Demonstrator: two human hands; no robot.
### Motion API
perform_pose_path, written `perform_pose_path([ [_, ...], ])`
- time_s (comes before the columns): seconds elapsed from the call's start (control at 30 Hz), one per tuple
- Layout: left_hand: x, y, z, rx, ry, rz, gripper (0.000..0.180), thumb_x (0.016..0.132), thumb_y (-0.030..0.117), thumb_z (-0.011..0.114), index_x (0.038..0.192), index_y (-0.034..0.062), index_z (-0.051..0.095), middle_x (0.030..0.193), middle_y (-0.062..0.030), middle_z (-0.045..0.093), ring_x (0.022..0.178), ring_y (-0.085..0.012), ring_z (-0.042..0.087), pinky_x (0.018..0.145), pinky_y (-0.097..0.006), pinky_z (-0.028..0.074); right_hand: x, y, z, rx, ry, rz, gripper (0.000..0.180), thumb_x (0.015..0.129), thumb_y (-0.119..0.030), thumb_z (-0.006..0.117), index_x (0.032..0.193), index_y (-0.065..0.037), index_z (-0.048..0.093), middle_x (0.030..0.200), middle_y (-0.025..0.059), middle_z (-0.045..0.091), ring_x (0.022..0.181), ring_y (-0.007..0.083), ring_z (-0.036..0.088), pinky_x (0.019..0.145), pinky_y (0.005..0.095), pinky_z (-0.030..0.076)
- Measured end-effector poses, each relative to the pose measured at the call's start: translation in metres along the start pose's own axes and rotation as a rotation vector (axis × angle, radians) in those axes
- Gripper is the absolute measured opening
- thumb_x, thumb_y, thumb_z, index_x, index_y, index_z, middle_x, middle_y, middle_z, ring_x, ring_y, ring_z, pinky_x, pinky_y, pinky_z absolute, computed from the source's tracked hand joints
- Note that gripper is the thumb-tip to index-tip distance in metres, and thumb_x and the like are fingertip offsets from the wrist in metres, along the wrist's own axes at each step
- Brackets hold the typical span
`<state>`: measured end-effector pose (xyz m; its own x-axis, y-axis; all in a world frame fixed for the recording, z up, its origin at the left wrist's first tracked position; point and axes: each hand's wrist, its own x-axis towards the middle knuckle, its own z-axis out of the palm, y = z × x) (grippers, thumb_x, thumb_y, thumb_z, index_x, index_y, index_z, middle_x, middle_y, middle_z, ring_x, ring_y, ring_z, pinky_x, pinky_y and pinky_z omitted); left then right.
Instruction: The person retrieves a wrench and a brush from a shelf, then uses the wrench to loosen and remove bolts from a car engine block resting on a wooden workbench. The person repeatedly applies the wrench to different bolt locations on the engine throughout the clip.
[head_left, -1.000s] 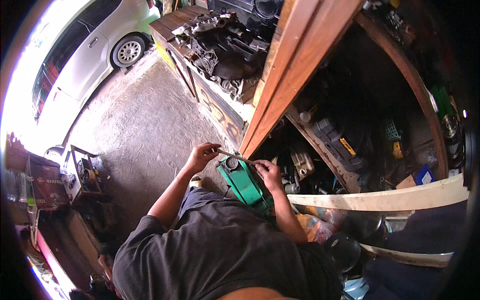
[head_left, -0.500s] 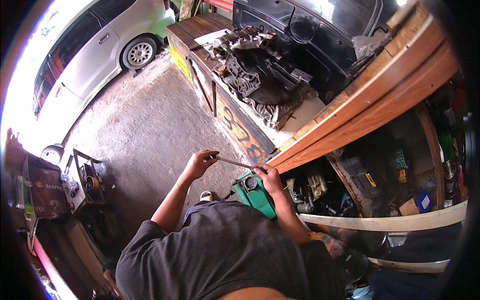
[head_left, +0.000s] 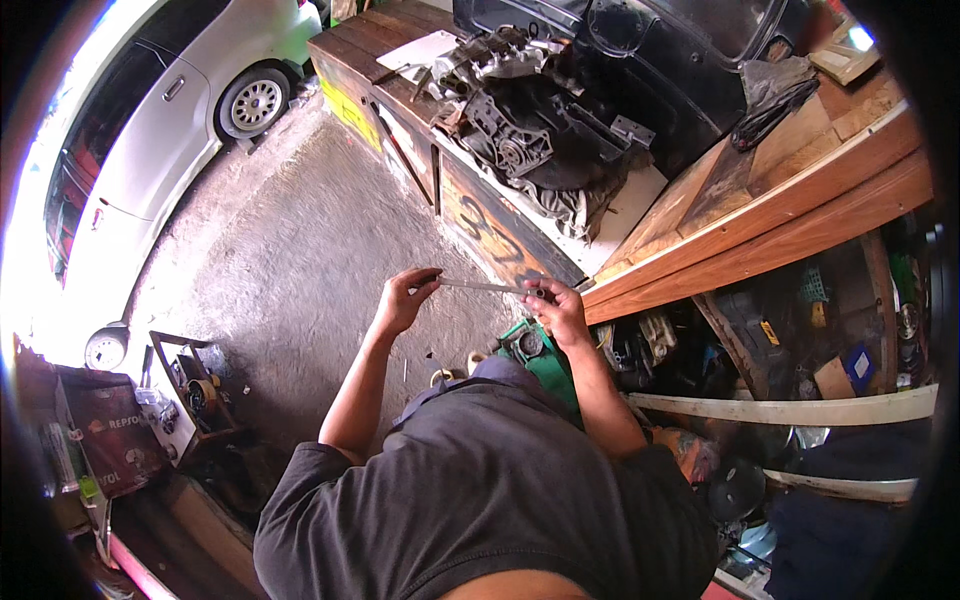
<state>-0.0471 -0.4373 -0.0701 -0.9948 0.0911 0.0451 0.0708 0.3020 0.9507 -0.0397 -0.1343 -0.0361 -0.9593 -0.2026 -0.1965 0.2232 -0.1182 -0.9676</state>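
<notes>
Between my hands runs a socket wrench (head_left: 482, 286), a thin grey metal bar with a round, hollow end at the right. My left hand (head_left: 405, 300) pinches its left tip between thumb and fingers. Near the round end, my right hand (head_left: 564, 314) grips the bar, hiding part of it. Both hands hold it roughly level in front of my body, above the concrete floor. Just below my right hand is a green machine or case (head_left: 540, 362) with a round dark part on top, partly covered by my arm and clothing.
A greasy engine block (head_left: 520, 140) rests on cloth on the wooden workbench (head_left: 690, 225), against a dark vehicle panel (head_left: 660, 90). Cluttered shelves (head_left: 770, 330) lie to the right. A silver car (head_left: 170, 110) stands far left; a small rack (head_left: 190, 385) and boxes (head_left: 110, 430) sit nearer.
Both hands have risen slightly and shifted right with the wrench. My right hand has turned, so the round end now shows. The whole view has also shifted a little.
</notes>
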Motion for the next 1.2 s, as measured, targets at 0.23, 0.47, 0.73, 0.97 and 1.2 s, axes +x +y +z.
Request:
perform_pose_path([
  [0.23, 0.032, -0.013, 0.000, -0.077, 0.006, -0.116, 0.025, 0.089, 0.017, 0.067, 0.111, 0.0056, 0.070, 0.098, -0.0083, 0.071, 0.086, -0.0143, 0.064, 0.078, -0.030, 0.051, 0.040, 0.016, -0.003, 0.197, 0.009, -0.120, 0.026, 0.085, 0.001, 0.065, 0.111, -0.001, 0.064, 0.090, 0.0073, 0.070, 0.079, 0.0101, 0.064, 0.066, 0.0211, 0.046],
  [0.47, 0.095, -0.018, -0.004, -0.099, -0.124, -0.178, 0.029, 0.092, 0.018, 0.065, 0.115, 0.0014, 0.067, 0.097, -0.0072, 0.070, 0.089, -0.0130, 0.062, 0.081, -0.029, 0.050, 0.093, 0.018, -0.018, 0.396, 0.021, -0.128, 0.026, 0.087, -0.002, 0.066, 0.112, -0.001, 0.063, 0.091, 0.0108, 0.070, 0.075, 0.0113, 0.061, 0.066, 0.0233, 0.046],
  [0.73, 0.175, -0.013, 0.006, -0.044, -0.230, -0.247, 0.027, 0.096, 0.017, 0.059, 0.115, -0.0017, 0.066, 0.093, -0.0059, 0.067, 0.085, -0.0120, 0.060, 0.082, -0.028, 0.049, 0.158, 0.006, -0.046, 0.444, 0.036, -0.091, 0.027, 0.087, -0.005, 0.067, 0.113, -0.001, 0.063, 0.091, 0.0108, 0.070, 0.072, 0.0105, 0.058, 0.067, 0.0233, 0.046],
  [0.97, 0.221, -0.038, 0.018, -0.213, -0.320, -0.278, 0.030, 0.098, 0.023, 0.057, 0.112, -0.0027, 0.066, 0.089, -0.0045, 0.066, 0.083, -0.0117, 0.059, 0.079, -0.029, 0.049, 0.196, -0.005, -0.055, 0.422, 0.036, -0.120, 0.024, 0.089, -0.007, 0.066, 0.112, -0.001, 0.066, 0.090, 0.0107, 0.070, 0.074, 0.0099, 0.060, 0.066, 0.0228, 0.045],
  [1.2, 0.290, -0.075, 0.014, -0.192, -0.541, -0.329, 0.035, 0.100, 0.027, 0.054, 0.115, -0.0014, 0.066, 0.092, -0.0046, 0.066, 0.084, -0.0123, 0.059, 0.080, -0.029, 0.047, 0.225, -0.003, -0.033, 0.276, 0.183, -0.094, 0.023, 0.092, -0.010, 0.064, 0.113, -0.001, 0.067, 0.090, 0.0072, 0.071, 0.076, 0.0076, 0.059, 0.067, 0.0213, 0.045],
])
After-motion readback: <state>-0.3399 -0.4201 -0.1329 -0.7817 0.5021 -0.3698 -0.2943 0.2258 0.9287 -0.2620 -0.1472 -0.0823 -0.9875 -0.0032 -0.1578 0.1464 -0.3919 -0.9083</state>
